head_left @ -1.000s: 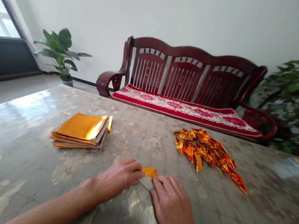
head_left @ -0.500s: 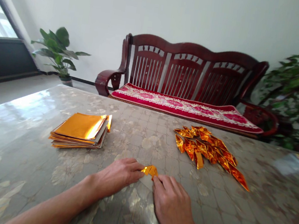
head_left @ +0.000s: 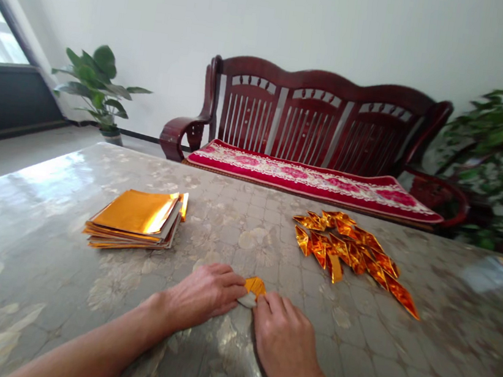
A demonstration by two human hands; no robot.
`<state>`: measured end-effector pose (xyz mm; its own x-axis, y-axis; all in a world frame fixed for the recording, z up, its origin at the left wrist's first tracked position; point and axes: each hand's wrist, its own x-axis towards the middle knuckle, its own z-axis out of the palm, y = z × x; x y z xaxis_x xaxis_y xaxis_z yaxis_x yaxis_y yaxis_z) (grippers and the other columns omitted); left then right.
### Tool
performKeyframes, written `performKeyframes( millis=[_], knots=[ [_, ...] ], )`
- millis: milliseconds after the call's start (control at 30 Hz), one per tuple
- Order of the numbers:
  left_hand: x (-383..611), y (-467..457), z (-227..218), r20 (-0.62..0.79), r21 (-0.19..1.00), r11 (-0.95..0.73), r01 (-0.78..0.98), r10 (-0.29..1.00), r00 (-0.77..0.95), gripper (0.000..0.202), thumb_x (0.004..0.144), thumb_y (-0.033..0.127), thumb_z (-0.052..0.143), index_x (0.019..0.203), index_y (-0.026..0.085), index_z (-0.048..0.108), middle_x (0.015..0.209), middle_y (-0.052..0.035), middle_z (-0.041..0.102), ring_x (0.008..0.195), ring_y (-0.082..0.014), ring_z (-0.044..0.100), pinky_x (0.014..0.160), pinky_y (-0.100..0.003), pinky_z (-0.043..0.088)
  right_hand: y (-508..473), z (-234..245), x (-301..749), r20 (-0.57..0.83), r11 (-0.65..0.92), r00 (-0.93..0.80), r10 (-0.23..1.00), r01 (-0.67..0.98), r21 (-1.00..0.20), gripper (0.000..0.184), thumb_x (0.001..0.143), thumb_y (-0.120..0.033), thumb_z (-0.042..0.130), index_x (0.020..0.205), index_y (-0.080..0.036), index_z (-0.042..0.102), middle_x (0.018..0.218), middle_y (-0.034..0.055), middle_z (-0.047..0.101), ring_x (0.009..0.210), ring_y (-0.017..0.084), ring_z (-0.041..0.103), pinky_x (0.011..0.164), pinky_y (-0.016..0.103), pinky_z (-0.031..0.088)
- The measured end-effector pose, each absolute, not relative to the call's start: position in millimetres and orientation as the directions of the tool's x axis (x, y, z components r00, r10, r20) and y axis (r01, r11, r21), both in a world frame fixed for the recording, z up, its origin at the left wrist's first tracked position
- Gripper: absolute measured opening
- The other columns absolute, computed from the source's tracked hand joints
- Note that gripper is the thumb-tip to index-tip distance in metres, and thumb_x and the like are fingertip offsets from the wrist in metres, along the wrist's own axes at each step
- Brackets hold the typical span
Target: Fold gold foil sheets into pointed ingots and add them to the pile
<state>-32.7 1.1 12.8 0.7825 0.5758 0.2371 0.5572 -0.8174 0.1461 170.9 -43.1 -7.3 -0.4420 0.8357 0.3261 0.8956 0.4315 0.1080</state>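
Note:
A small piece of gold foil paper (head_left: 256, 286), partly folded, lies low over the table between my two hands. Its shiny gold side faces up at the back, and a pale strip shows at the front. My left hand (head_left: 209, 292) pinches its left end, with the fingers pressed together. At the right end, the fingertips of my right hand (head_left: 286, 329) close on the paper. The fingers cover both ends of the sheet, so its full shape is hidden.
To the left is a stack of square gold foil sheets (head_left: 135, 211). Several folded gold foil pieces (head_left: 355, 248) lie at the right. A clear plastic bag (head_left: 494, 279) rests near the table's right edge. Beyond the patterned table (head_left: 241, 193) stands a wooden bench (head_left: 306, 121).
My left hand has shifted slightly right, nearer my right hand. The gold part of the paper looks narrower, and more of its pale side shows in front.

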Motion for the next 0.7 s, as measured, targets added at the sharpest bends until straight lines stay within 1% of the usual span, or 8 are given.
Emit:
performKeyframes(
  millis=[67, 167, 267, 333, 367, 467, 600, 700],
  knots=[
    [-31.0, 1.9, 13.4, 0.214, 0.161, -0.815, 0.557, 0.580, 0.786, 0.018, 0.099, 0.022, 0.049, 0.108, 0.021, 0.064, 0.103, -0.0037, 0.068, 0.093, -0.0170, 0.061, 0.088, -0.028, 0.048, -42.2, -7.4, 172.5, 0.341, 0.433, -0.435, 0.834, 0.897, 0.085, 0.012, 0.083, -0.008, 0.065, 0.082, -0.020, 0.066, 0.081, 0.0039, 0.064, 0.074, 0.020, 0.059, 0.066, 0.034, 0.039],
    [-27.9, 3.8, 11.3, 0.207, 0.170, -0.803, 0.571, 0.595, 0.776, 0.019, 0.098, 0.018, 0.048, 0.107, 0.020, 0.065, 0.102, -0.0032, 0.068, 0.091, -0.0181, 0.061, 0.084, -0.030, 0.048, -42.5, -5.0, 172.8, 0.341, 0.434, -0.422, 0.840, 0.900, 0.043, 0.012, 0.086, -0.010, 0.062, 0.082, -0.021, 0.065, 0.081, 0.0034, 0.064, 0.076, 0.020, 0.059, 0.068, 0.034, 0.038],
    [-25.9, 5.8, 5.9, 0.232, 0.188, -0.791, 0.582, 0.611, 0.757, 0.022, 0.101, 0.023, 0.045, 0.103, 0.020, 0.067, 0.097, -0.0030, 0.068, 0.086, -0.0179, 0.061, 0.079, -0.030, 0.048, -44.9, -0.6, 172.7, 0.321, 0.426, -0.396, 0.860, 0.904, -0.026, 0.002, 0.085, -0.020, 0.067, 0.087, -0.021, 0.065, 0.086, 0.0034, 0.064, 0.082, 0.021, 0.059, 0.071, 0.034, 0.039],
    [-25.3, 6.8, 1.9, 0.248, 0.213, -0.779, 0.589, 0.626, 0.739, 0.025, 0.102, 0.027, 0.044, 0.099, 0.020, 0.068, 0.093, -0.0029, 0.067, 0.085, -0.0172, 0.060, 0.077, -0.028, 0.047, -45.9, 1.4, 174.4, 0.307, 0.424, -0.384, 0.871, 0.903, -0.073, 0.011, 0.083, -0.026, 0.071, 0.091, -0.022, 0.066, 0.091, 0.0032, 0.065, 0.087, 0.023, 0.059, 0.074, 0.034, 0.040],
    [-25.0, 7.2, 0.0, 0.254, 0.227, -0.773, 0.593, 0.634, 0.730, 0.027, 0.103, 0.029, 0.044, 0.097, 0.021, 0.068, 0.091, -0.0028, 0.066, 0.084, -0.0168, 0.060, 0.076, -0.028, 0.047, -45.7, 1.8, 175.9, 0.305, 0.424, -0.379, 0.874, 0.901, -0.093, 0.012, 0.082, -0.026, 0.072, 0.092, -0.022, 0.066, 0.092, 0.0027, 0.065, 0.089, 0.023, 0.059, 0.075, 0.034, 0.041],
    [-23.3, 8.6, -4.4, 0.267, 0.273, -0.743, 0.611, 0.668, 0.694, 0.030, 0.103, 0.031, 0.044, 0.090, 0.020, 0.069, 0.088, -0.0026, 0.065, 0.083, -0.0159, 0.060, 0.075, -0.026, 0.045, -41.6, 0.3, 182.6, 0.306, 0.424, -0.363, 0.880, 0.890, -0.166, 0.004, 0.088, -0.021, 0.066, 0.090, -0.024, 0.066, 0.091, 0.0008, 0.064, 0.089, 0.020, 0.059, 0.076, 0.032, 0.041],
    [-19.2, 10.4, -8.1, 0.267, 0.341, -0.681, 0.648, 0.731, 0.628, 0.030, 0.102, 0.031, 0.047, 0.083, 0.018, 0.067, 0.084, -0.0020, 0.064, 0.082, -0.0148, 0.061, 0.074, -0.024, 0.044, -31.8, -4.6, 190.4, 0.307, 0.407, -0.324, 0.895, 0.875, -0.261, 0.013, 0.093, -0.018, 0.060, 0.083, -0.024, 0.067, 0.083, 0.0004, 0.062, 0.085, 0.019, 0.058, 0.074, 0.030, 0.041],
    [-16.2, 10.9, -9.3, 0.249, 0.393, -0.626, 0.673, 0.777, 0.578, 0.024, 0.099, 0.028, 0.052, 0.081, 0.018, 0.065, 0.083, -0.0004, 0.062, 0.080, -0.0139, 0.060, 0.071, -0.022, 0.044, -25.9, -7.3, 192.1, 0.321, 0.397, -0.302, 0.898, 0.870, -0.293, 0.012, 0.091, -0.017, 0.061, 0.081, -0.023, 0.065, 0.082, 0.0006, 0.062, 0.083, 0.019, 0.058, 0.073, 0.029, 0.041]
  ],
)
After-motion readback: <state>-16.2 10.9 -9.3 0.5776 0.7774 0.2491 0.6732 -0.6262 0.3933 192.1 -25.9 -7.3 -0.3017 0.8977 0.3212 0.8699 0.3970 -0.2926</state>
